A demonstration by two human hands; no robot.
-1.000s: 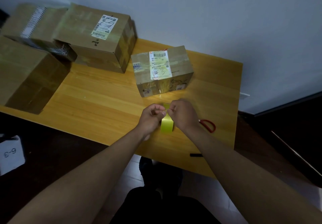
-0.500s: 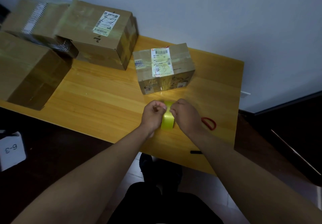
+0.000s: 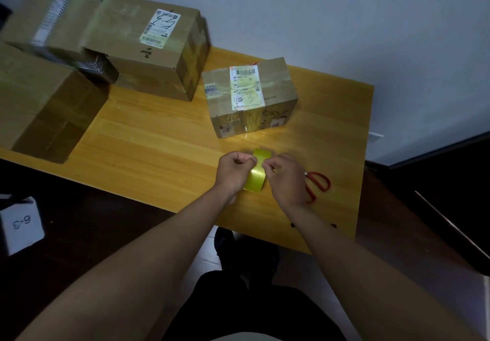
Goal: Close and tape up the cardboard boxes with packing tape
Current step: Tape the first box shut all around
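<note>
Both hands work the yellow tape roll (image 3: 256, 173) above the table (image 3: 148, 139): the left hand (image 3: 233, 172) and right hand (image 3: 285, 179) each pinch it near the small box (image 3: 250, 97). The freed end could fold back and stick to itself or tear crooked. Readable writing: "6-3" on a white card (image 3: 22, 222); the box's shipping label is too blurred to read.

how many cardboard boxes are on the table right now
4. A small labelled box sits just beyond the hands; a bigger labelled box stands at back centre-left; one lies in the far left corner; one is at the left edge. Others may lie out of frame.
</note>
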